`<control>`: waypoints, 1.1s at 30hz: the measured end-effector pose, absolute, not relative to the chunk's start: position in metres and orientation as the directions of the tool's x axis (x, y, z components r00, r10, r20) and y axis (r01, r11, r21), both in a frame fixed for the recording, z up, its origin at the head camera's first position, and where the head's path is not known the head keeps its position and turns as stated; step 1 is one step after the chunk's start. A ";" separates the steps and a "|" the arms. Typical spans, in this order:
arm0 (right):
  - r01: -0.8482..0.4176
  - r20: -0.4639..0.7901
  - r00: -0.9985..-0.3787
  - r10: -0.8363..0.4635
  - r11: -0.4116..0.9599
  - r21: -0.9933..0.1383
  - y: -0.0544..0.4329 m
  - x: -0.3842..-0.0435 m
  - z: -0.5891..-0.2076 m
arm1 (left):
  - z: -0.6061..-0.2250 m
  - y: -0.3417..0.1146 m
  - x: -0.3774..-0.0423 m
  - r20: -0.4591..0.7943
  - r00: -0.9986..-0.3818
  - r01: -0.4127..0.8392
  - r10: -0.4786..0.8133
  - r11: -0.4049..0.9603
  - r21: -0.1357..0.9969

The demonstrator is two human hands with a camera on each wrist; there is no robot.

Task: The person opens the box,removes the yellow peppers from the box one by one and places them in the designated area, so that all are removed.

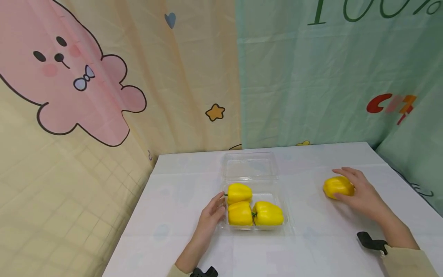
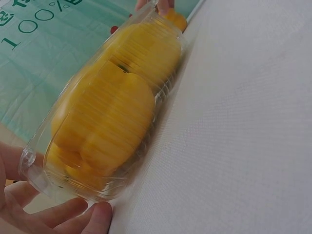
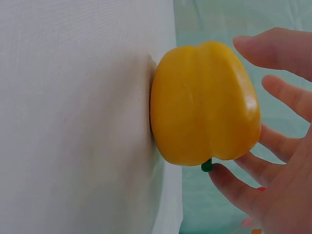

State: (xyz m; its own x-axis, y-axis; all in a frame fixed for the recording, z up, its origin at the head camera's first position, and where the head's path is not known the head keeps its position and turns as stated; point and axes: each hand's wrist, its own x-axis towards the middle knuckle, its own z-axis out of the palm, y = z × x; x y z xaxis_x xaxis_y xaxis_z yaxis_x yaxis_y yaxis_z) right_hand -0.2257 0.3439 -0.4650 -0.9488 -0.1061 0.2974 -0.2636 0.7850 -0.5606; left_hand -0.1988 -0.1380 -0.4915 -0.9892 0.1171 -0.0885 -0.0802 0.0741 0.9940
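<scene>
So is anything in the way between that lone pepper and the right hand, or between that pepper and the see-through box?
Nothing visible is between the right hand and the lone pepper. Toward the see-through box lies only white tabletop, then the box's side wall.

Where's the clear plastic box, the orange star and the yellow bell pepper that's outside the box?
Clear plastic box (image 1: 266,194), head view: bare part of its floor.
Orange star (image 1: 215,112), head view: its middle.
Lone yellow bell pepper (image 3: 204,103), right wrist view: its side.
</scene>
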 end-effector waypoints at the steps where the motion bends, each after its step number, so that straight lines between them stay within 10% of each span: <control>1: -0.266 0.300 -0.948 -0.108 0.786 -0.558 0.343 -0.226 -0.464 | -0.491 -0.138 -0.198 -0.089 -0.989 -0.081 0.116 0.075 0.994; 33: -0.408 0.370 -0.896 -0.244 0.781 -0.474 0.305 -0.231 -0.411 | -0.493 -0.139 -0.197 -0.079 -0.990 -0.068 0.119 0.090 0.994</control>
State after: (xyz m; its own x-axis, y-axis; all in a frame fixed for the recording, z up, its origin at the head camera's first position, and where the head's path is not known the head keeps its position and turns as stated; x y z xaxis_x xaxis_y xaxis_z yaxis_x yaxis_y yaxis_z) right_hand -0.2311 0.3054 -0.4112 -0.8965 -0.2440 0.3699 -0.4078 0.7806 -0.4736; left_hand -0.1968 -0.1388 -0.4927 -0.9898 0.1190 -0.0788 -0.0683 0.0897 0.9936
